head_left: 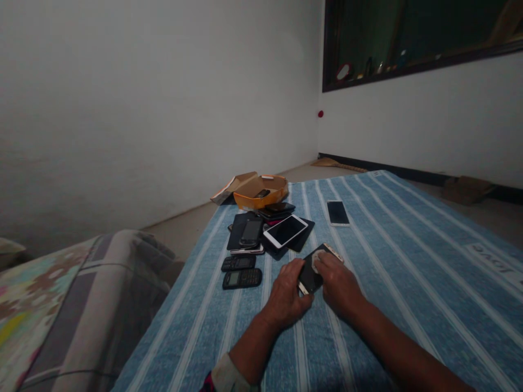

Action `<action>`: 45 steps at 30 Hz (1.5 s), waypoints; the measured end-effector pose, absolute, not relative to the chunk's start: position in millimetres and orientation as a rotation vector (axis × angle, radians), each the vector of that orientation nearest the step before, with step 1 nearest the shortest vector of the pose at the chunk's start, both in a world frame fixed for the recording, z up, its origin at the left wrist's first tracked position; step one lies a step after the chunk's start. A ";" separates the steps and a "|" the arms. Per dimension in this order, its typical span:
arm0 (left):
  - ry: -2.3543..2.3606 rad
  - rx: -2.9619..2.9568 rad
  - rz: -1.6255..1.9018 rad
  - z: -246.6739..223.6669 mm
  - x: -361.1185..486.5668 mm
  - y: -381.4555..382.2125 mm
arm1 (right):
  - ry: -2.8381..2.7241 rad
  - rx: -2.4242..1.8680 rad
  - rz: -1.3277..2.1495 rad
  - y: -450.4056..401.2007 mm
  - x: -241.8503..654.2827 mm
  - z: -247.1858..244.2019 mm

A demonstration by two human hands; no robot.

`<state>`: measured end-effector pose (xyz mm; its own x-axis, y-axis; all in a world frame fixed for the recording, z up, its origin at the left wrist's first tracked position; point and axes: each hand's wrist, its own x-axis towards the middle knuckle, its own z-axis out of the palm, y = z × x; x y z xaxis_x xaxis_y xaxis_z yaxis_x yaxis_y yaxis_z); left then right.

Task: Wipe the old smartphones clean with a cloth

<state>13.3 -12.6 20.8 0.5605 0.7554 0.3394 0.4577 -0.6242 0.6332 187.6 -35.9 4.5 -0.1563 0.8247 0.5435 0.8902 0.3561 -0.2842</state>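
A dark-screened phone with light ends (311,279) lies tilted on the blue striped cloth (278,332). My left hand (288,294) grips its near left end, thumb at the lower edge. Against the screen, my right hand (335,277) presses a small white pad (316,261) with its fingers together. Left of my hands are two black keypad phones (242,278), one behind the other. Behind them is a pile of several phones, with a white phone (285,231) and a dark phone (250,232) on top. Another white phone (338,213) lies apart at the back right.
An open orange box (261,198) holding a small dark phone stands behind the pile. Left of the cloth-covered surface is a bed or seat with patterned covers (93,305). White walls meet behind, with a dark window (420,38) at the upper right.
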 end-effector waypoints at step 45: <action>0.839 2.515 0.980 28.2 18.2 -16.3 | -2.001 -1.212 -0.388 -15.6 200.7 17.0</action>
